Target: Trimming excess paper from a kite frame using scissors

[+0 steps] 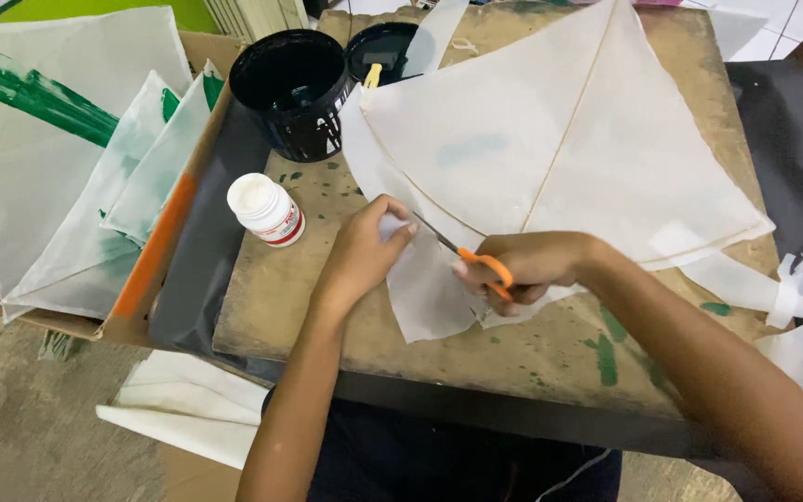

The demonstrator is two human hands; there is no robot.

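- Right hand (522, 270): closed around the orange handles of the scissors (471, 258); the blades point toward the left hand and meet the paper edge.
- Left hand (364, 256): fingers pinched shut on a fold of white tissue paper (429, 297), near the middle of the worktop (550, 358).
- Tissue paper: a loose flap lying flat toward the near edge of the worktop, attached to the kite (550, 139).
- Kite: white, with thin stick spars forming a cross and a bow; it covers the far right part of the worktop and its right corner overhangs the right edge.
- Glue bottle (267, 209): white, capped, upright near the left edge.
- Black paint pot (292, 93): open, at the far left corner; its lid (381, 51) lies just beside it with a brush resting in it.
- Finished kites (67, 158): white with green paint, stacked in a cardboard box beyond the left edge.
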